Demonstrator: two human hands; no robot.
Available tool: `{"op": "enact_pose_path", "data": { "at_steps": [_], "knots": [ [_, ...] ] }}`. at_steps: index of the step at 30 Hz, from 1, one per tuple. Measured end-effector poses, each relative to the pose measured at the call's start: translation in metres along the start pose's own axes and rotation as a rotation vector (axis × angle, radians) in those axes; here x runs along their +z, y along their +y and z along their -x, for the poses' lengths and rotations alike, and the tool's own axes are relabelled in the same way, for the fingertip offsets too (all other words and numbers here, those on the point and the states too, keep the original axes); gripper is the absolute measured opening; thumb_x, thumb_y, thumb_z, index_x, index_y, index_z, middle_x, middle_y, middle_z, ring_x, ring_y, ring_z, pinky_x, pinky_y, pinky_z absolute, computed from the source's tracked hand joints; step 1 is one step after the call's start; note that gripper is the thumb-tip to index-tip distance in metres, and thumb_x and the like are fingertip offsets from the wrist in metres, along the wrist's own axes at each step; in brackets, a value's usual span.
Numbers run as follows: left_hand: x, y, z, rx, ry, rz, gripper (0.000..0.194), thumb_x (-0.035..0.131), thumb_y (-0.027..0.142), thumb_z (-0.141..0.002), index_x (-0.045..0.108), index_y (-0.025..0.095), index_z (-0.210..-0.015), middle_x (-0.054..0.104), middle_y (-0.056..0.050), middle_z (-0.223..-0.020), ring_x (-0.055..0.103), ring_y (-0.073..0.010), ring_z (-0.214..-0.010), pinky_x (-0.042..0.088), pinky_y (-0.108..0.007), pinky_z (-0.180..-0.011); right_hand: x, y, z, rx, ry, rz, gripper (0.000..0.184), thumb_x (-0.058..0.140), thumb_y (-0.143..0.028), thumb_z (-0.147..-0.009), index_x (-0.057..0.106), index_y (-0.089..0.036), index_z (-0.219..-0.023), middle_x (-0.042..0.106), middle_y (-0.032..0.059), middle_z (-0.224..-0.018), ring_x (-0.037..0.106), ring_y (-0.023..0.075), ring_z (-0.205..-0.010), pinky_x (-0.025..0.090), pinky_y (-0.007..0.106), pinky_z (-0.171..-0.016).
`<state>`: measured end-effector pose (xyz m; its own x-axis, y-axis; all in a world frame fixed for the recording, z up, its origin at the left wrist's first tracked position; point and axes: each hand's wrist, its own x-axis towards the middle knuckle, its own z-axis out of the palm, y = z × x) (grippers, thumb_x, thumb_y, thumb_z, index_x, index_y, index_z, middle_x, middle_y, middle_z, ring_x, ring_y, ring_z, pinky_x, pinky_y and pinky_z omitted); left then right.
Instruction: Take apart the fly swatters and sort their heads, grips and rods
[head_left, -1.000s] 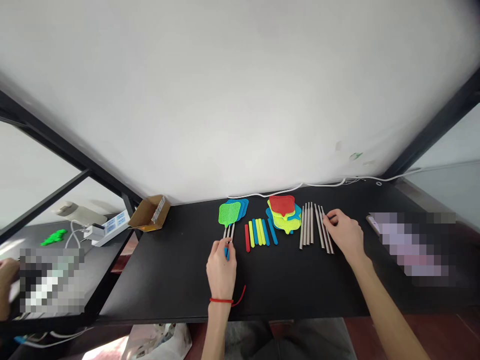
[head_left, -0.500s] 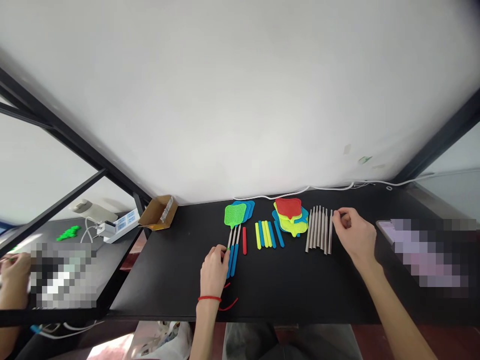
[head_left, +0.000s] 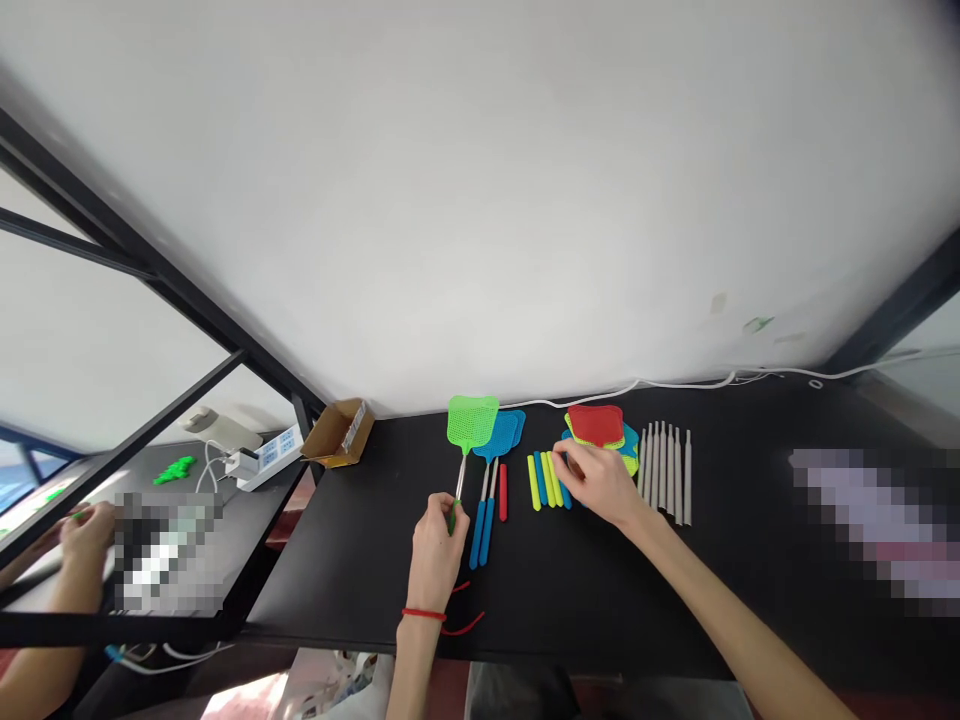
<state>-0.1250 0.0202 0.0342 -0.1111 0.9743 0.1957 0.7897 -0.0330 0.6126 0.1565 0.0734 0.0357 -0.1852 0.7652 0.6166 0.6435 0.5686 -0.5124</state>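
Left hand (head_left: pixel 436 548) has its fingers pinched round the green swatter (head_left: pixel 472 420); my right hand's (head_left: pixel 606 484) curl loosely by the coloured grips (head_left: pixel 534 482), can't tell if gripping.

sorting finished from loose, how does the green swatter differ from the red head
The green swatter has a metal rod; the red head shows none. The green swatter is in the left hand, while the red head lies on other heads. Both have a broad, flat shape at the top.
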Motion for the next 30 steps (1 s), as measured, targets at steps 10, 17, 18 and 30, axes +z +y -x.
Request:
{"op": "enact_pose_path", "data": {
  "at_steps": [10,17,18,30],
  "knots": [
    [0.068,0.085,-0.002,0.440,-0.148,0.273,0.008,0.054,0.021,-0.090,0.057,0.019,-0.097,0.060,0.001,-0.076,0.053,-0.0103,-0.057,0.037,-0.022,-0.056,0.007,0.001,0.017,0.416,-0.187,-0.847,0.032,0.048,-0.048,-0.101,0.062,-0.019,-0.097,0.038,-0.0061,-0.056,0.037,0.0118,-0.049,0.029,0.025,-0.048],
    [0.094,0.094,-0.014,0.558,-0.118,0.251,0.012,0.054,0.028,-0.097,0.063,0.019,-0.100,0.068,-0.003,-0.082,0.062,-0.0136,-0.067,0.042,-0.024,-0.061,-0.005,0.025,0.013,0.588,-0.104,-0.873,0.045,0.055,-0.054,-0.097,0.054,-0.019,-0.070,0.036,-0.0068,-0.047,0.029,0.0067,-0.041,0.019,0.022,-0.041],
    [0.096,0.092,-0.014,0.565,-0.114,0.242,0.015,0.054,0.031,-0.098,0.063,0.019,-0.100,0.069,-0.003,-0.083,0.063,-0.0143,-0.068,0.043,-0.024,-0.062,-0.007,0.027,0.013,0.603,-0.117,-0.894,0.044,0.057,-0.054,-0.097,0.054,-0.018,-0.071,0.037,-0.0071,-0.048,0.028,0.0061,-0.041,0.018,0.022,-0.041],
    [0.098,0.085,-0.012,0.516,-0.144,0.197,0.023,0.046,0.035,-0.103,0.062,0.019,-0.105,0.069,-0.005,-0.079,0.064,-0.0159,-0.062,0.040,-0.025,-0.057,-0.008,0.022,0.011,0.590,-0.224,-0.965,0.036,0.057,-0.052,-0.098,0.061,-0.017,-0.089,0.045,-0.0060,-0.055,0.032,0.0057,-0.040,0.023,0.023,-0.040]
  ]
}}
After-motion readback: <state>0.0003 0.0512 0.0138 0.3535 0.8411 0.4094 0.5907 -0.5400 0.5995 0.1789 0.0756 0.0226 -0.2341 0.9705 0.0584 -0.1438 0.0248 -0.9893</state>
